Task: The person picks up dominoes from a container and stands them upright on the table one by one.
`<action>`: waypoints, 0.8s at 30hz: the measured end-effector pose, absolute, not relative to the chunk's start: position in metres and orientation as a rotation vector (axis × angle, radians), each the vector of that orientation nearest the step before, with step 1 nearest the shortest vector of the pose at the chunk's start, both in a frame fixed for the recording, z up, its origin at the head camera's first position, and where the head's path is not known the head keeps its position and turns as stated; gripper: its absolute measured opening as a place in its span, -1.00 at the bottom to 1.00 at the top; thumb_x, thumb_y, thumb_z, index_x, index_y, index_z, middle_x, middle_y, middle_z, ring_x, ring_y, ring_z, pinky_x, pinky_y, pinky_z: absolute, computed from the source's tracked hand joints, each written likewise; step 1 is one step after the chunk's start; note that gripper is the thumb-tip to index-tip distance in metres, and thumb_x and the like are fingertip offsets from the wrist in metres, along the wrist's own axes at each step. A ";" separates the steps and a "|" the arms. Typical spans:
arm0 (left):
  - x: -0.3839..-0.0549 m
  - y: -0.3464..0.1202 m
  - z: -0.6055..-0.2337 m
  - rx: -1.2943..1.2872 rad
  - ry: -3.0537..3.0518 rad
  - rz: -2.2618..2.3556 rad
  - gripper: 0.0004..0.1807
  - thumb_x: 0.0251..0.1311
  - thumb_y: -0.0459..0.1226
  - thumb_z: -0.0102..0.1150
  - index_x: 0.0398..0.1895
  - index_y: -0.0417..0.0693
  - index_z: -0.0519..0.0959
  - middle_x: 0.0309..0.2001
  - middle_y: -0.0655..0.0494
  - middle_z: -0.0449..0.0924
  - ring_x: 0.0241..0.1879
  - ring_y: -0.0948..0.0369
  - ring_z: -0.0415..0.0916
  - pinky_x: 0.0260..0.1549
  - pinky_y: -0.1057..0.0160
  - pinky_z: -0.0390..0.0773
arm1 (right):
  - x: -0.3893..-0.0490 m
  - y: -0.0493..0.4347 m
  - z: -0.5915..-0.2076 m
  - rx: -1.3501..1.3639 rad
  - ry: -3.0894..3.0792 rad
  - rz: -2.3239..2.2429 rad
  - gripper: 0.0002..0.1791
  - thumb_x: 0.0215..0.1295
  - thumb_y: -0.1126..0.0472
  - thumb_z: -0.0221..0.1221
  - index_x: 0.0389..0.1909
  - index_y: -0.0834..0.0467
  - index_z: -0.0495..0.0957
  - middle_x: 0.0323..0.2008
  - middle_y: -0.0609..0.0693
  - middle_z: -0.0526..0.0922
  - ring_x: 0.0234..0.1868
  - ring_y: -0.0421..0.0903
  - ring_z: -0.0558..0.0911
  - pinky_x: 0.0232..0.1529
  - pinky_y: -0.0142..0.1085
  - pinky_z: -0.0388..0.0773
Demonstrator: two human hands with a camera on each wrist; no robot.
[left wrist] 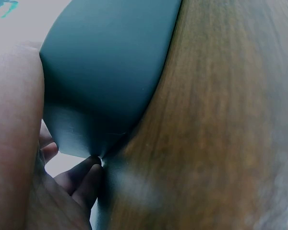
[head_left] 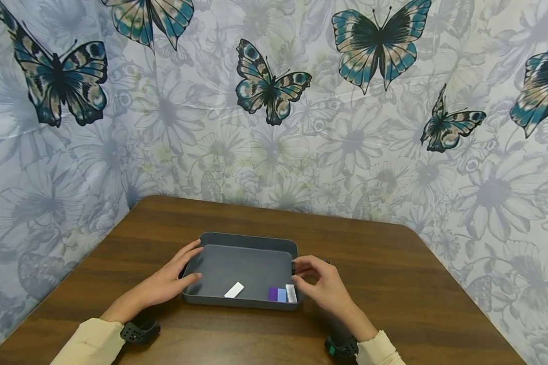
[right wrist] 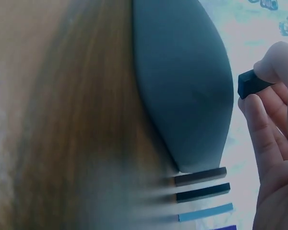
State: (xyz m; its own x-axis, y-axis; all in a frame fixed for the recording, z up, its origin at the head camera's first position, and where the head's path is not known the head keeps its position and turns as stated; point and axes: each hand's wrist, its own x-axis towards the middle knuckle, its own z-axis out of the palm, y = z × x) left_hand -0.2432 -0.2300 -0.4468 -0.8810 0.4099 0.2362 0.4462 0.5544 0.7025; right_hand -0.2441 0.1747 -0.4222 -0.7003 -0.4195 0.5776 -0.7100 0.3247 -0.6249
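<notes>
Grey tray (head_left: 246, 263) on a wooden tabletop (head_left: 237, 334) in the head view: left hand (head_left: 166, 284) resting on its left rim, fingers spread, right hand (head_left: 321, 284) by the right rim. One white block (head_left: 234, 290) lies slanted inside, and a purple block (head_left: 272, 294), blue block (head_left: 281, 295) and second white block (head_left: 291, 293) fill the near right corner. Left wrist: fingers against the tray, kinda too dark to judge their grip. Right wrist: thumb and fingers pinching a dark block (right wrist: 250, 85), more blocks (right wrist: 205, 212) lined up past the tray's end.

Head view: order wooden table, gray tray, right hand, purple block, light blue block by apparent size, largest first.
1. Wooden table
2. Gray tray
3. Right hand
4. Purple block and light blue block: too alike to rank.
</notes>
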 end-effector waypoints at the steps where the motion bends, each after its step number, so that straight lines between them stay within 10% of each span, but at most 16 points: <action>1: -0.244 -0.230 -0.447 -0.753 -2.727 -1.252 -0.25 0.49 -0.16 0.16 0.59 -0.27 0.13 0.65 -0.17 -0.17 0.57 -0.32 -0.08 0.29 -0.45 0.20 | -0.244 0.176 -0.422 1.009 -2.282 1.322 -0.64 0.20 0.48 0.38 0.03 0.24 0.64 -0.15 0.06 0.74 -0.18 0.02 0.74 -0.13 -0.27 0.71; 24: -0.245 -0.233 -0.447 -0.764 -2.723 -1.228 -0.24 0.49 -0.12 0.16 0.58 -0.29 0.16 0.64 -0.19 -0.14 0.56 -0.32 -0.06 0.30 -0.44 0.20 | -0.244 0.204 -0.431 0.922 -2.382 1.261 -0.56 0.19 0.50 0.39 0.08 0.20 0.59 -0.11 0.03 0.73 -0.15 -0.04 0.75 -0.12 -0.30 0.71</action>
